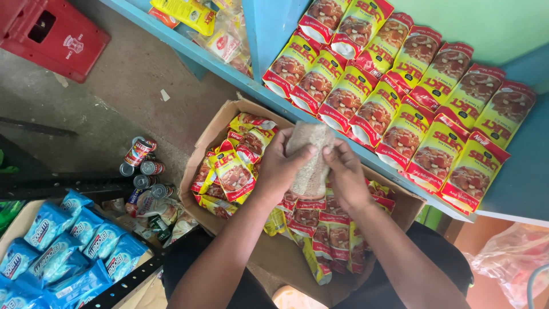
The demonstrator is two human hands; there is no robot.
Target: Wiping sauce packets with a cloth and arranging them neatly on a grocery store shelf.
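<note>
A pale, see-through packet (311, 160) of what looks like light grain or crumb is held upright between both hands, above an open cardboard box (229, 109) and just in front of the shelf edge. The left hand (280, 166) closes round its left side, thumb pressed across the front near the top; the right hand (343, 171) closes on the right side, thumb tip meeting the upper front too. So the packet sits between the two palms, its top bulging above the fingers (297, 153) and its lower end showing below them — both hands are shut on it, not spread. The likeliest slip, to my eye, is the soft packet sagging or sliding down through the grip, since the hold is on its upper half; a hard pinch by the thumbs might also split the thin film and spill the contents into the box. Beneath lie yellow-and-red snack pouches (231, 171), heaped loosely. More of the same pouches (400, 109) are laid out overlapping on the blue shelf (532, 160) beyond. To the left, on the floor, stand small tins (143, 166), and nearer — blue sachets (74, 240) in another carton.
</note>
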